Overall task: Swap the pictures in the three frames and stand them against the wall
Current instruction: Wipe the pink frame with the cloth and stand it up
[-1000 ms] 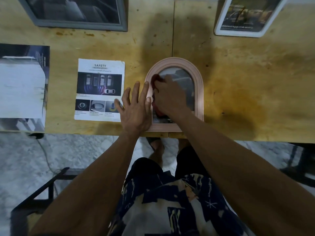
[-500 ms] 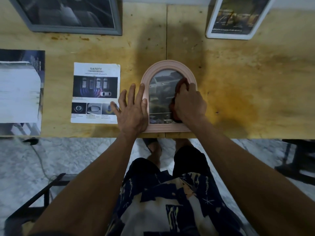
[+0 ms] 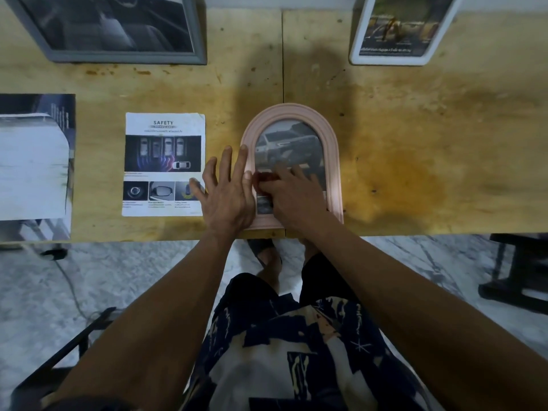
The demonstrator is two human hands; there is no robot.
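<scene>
Frames first, left to right: grey frame stands at the back left against the wall with a dim car-interior shot in it. Below that, at the table's left edge, a loose print lies flat, mostly white and blurry. Next over is the safety sheet, also flat on the wooden table.

Left hand is spread out, fingers straight, pressing down on the left rim of the pink frame, with its little finger reaching onto the sheet's corner. That arched frame lies face up near the front edge, a car picture under the glass.

Right hand sits on the glass with fingers bent over a red cloth, holding it against the pane.

White frame leans at the back right.
</scene>
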